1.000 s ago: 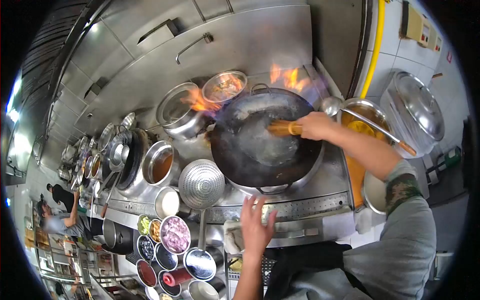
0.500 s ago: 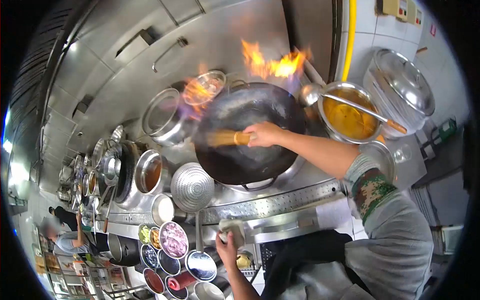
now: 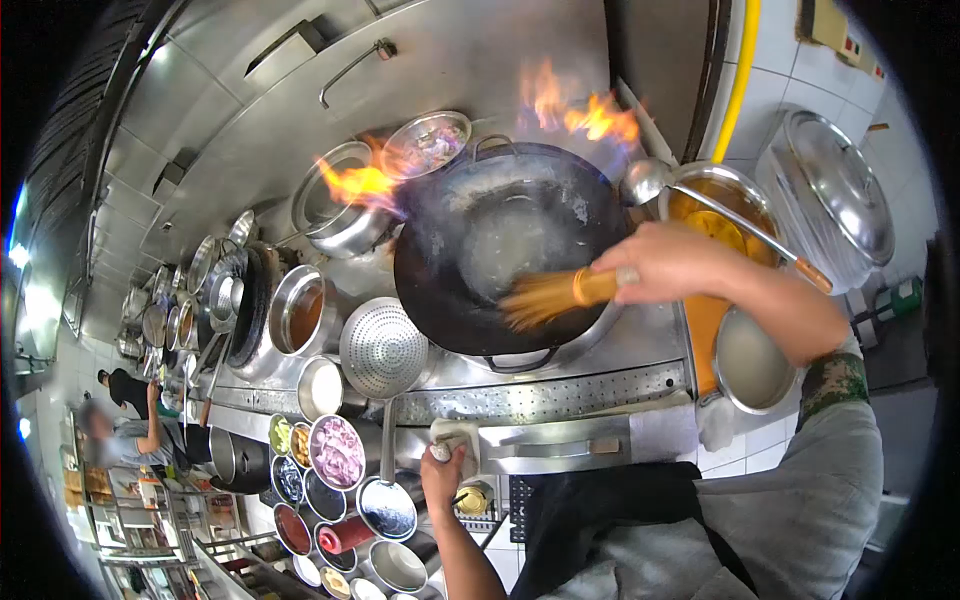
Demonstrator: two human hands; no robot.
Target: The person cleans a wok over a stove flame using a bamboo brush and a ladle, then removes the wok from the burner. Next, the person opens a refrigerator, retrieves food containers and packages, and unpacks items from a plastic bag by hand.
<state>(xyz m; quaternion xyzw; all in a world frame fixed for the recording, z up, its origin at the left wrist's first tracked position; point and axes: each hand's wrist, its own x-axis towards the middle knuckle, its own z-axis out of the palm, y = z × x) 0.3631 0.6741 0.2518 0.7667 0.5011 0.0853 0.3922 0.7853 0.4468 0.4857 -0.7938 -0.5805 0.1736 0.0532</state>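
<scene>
Stainless steel wall [image 3: 480,60] backs your cooking bench [image 3: 655,335], with flames [image 3: 600,118] licking up beyond the wok [image 3: 440,245] at its one o'clock and ten o'clock. Near the middle of the view, the wok sits tipped slightly towards you on its burner, a pale wet patch in its base. Your right hand [image 3: 660,262] is wrapped round the bound end of a split-bamboo brush [image 3: 545,297], at the wok's four o'clock; the bristles fan over the near inner wall, and gripping that end probably spares your fingers the heat. Your left hand [image 3: 443,478], towards the wok's half past six, has its fingers curled on a folded cloth [image 3: 459,437] at the bench's front edge, perhaps for steadying or as a guard against hot metal. At two o'clock a ladle [image 3: 643,182] lies across a pot of yellow liquid [image 3: 742,176], likely so it stays in easy reach and drips inside. At eight o'clock a perforated skimmer [image 3: 384,348] bridges the tubs, presumably to drain. No brand or label can be read; the marks on the switch box [image 3: 850,45] at the view's one o'clock are too small.
</scene>
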